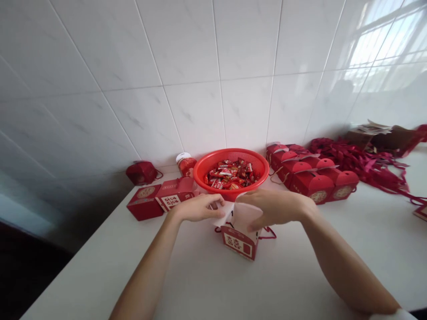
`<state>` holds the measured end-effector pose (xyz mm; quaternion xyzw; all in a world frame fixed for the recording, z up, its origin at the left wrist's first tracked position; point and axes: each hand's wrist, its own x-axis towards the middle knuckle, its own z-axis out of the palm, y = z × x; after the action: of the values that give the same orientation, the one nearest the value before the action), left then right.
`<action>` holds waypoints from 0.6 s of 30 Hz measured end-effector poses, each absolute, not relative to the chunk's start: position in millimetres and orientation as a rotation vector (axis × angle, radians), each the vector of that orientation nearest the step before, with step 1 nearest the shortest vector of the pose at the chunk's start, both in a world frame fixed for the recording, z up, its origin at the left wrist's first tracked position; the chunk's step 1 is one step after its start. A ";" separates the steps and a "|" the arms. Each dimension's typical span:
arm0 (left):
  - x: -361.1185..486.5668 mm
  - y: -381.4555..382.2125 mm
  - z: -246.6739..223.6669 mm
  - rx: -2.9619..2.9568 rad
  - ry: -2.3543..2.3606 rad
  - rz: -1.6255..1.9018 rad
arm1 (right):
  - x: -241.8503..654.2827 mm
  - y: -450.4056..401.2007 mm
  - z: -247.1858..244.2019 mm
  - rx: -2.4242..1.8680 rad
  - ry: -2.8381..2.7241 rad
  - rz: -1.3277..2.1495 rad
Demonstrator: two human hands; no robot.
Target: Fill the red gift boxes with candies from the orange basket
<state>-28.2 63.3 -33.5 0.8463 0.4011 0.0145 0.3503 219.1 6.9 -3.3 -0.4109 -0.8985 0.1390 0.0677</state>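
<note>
A small red gift box (pixel 238 242) with pale lettering and a dark red cord stands on the white table in front of me, its top flaps up and their white insides showing. My left hand (pixel 202 207) is closed on the white left flap, pinched between thumb and fingers. My right hand (pixel 271 206) is at the box's right side, the thumb against the inner face of a raised flap and the other fingers mostly hidden behind it. Just behind the box sits a red plastic basket (pixel 200 173) of wrapped candies (pixel 230 175).
To the left are closed red boxes (pixel 145 202), a smaller red box (pixel 142 173) and a red jar with a white lid (pixel 187 164). Rows of closed red boxes (pixel 312 184) stand right of the basket. A heap of dark red ribbons (pixel 360 164) and a cardboard box (pixel 396 138) lie farther right.
</note>
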 end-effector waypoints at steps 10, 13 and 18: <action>-28.4 64.2 -31.2 2.238 1.194 0.450 | 216.9 110.8 -26.6 -1.422 -2.561 0.421; -25.2 66.7 -36.2 2.267 1.173 0.581 | 200.9 135.0 -38.5 -1.520 -2.721 0.557; -21.2 74.4 -46.3 2.333 1.079 0.751 | 179.4 148.4 -57.0 -1.543 -2.741 0.439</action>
<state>-21.2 74.4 -46.3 0.8478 0.3923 0.2728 0.2299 179.4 148.4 -57.0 -0.4859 -0.8628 0.1384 -0.0172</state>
